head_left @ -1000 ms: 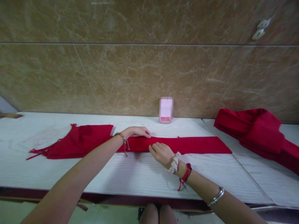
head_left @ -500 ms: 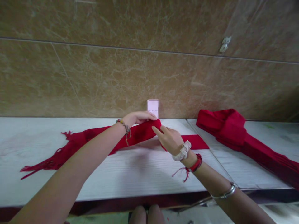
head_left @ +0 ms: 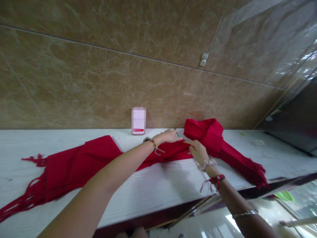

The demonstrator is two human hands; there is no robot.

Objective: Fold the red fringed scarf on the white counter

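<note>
A long red scarf [head_left: 84,162] lies lengthwise along the white counter, its fringed end at the left and its narrow folded part under my hands. My left hand [head_left: 169,136] rests at the back edge of that narrow part, fingers stretched out to the right. At the scarf's right end, my right hand [head_left: 198,151] has its fingers closed on the cloth, the index finger pointing left. Just beyond my right hand sits a second red scarf [head_left: 206,134], looped into a knot with its fringed tail towards the front right.
Against the brown marbled wall [head_left: 99,82] leans a phone [head_left: 139,120] with a lit screen. The white counter [head_left: 138,195] ends at a dark front edge. A dark box-like object [head_left: 294,115] stands at the far right, and a green basin [head_left: 284,195] is below on the right.
Both hands have moved right along the scarf, to its right end. The raised fold near the phone now lies flatter, and the phone is uncovered. The view has shifted right.
</note>
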